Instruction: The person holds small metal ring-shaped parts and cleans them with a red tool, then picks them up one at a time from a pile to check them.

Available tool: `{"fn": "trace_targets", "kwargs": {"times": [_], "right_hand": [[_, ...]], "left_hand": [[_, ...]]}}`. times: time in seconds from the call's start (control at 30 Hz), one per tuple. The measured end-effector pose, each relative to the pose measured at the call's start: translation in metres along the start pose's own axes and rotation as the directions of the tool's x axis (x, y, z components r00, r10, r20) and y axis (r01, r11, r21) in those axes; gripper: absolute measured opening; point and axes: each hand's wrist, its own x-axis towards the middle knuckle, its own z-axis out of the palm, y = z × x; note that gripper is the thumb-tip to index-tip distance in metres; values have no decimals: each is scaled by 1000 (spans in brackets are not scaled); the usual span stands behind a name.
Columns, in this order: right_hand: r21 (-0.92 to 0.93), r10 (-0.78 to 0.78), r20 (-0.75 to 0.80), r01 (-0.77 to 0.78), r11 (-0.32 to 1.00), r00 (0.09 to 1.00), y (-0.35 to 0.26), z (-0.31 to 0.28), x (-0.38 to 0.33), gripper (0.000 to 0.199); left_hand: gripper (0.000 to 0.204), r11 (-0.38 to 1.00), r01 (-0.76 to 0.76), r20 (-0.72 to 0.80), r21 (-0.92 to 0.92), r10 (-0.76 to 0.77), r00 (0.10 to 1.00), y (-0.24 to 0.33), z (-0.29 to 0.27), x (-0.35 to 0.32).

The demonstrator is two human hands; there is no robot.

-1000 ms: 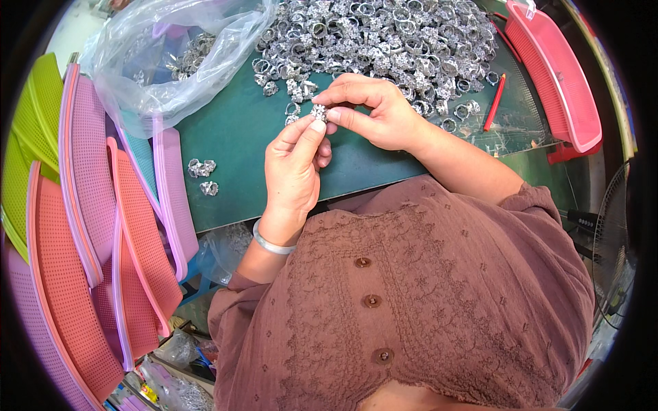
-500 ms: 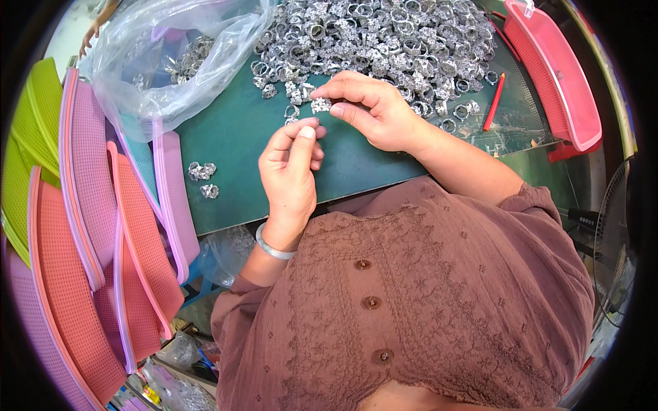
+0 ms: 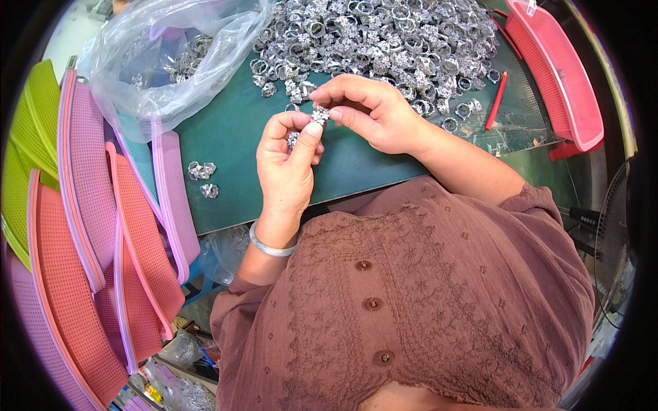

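Observation:
Between my two hands is a silvery ring (image 3: 320, 115) with a sparkling, flower-like top. My right hand (image 3: 381, 115) pinches it from the right with thumb and fingertips, and the thumb of my left hand (image 3: 284, 168) touches its lower side. A second ring (image 3: 293, 139) shows in the curled fingers of my left hand. Just beyond, a large heap of similar silvery rings (image 3: 384, 41) covers the far part of the green tabletop (image 3: 236, 147). A few more rings (image 3: 201, 170) lie apart to the left of my left hand.
A clear plastic bag (image 3: 205, 99) with more rings inside stands at the far left. Pink, purple and green perforated baskets (image 3: 82, 240) crowd the left side. On the right are a red pen-like stick (image 3: 496, 101) and a long pink basket (image 3: 558, 75).
My left hand has opened its grip slightly and met the ring in my right fingers. The second ring in my left hand has come into view. The right hand has barely moved.

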Motion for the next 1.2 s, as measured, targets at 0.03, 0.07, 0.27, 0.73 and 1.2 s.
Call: {"fn": "trace_targets", "kwargs": {"times": [0.03, 0.07, 0.27, 0.73, 1.2], "right_hand": [[16, 14, 1, -14, 1000, 1000, 1, 0, 0, 19], [32, 28, 2, -28, 999, 1000, 3, -1, -1, 18], [-62, -7, 25, 8, 998, 1000, 1, -3, 1, 15], [-101, -48, 23, 51, 994, 999, 0, -5, 1, 16], [-107, -47, 25, 50, 993, 999, -1, -5, 1, 15]], "left_hand": [[10, 1000, -3, 9, -10, 3, 1000, 0, 0, 0], [10, 1000, -5, 18, -20, 6, 1000, 0, 0, 0], [10, 998, -62, 35, -22, 63, 997, -4, -3, 1], [10, 995, -99, 46, -15, 99, 994, -8, -3, 1], [13, 998, -63, 11, -26, 63, 998, -6, 0, 0]]}}
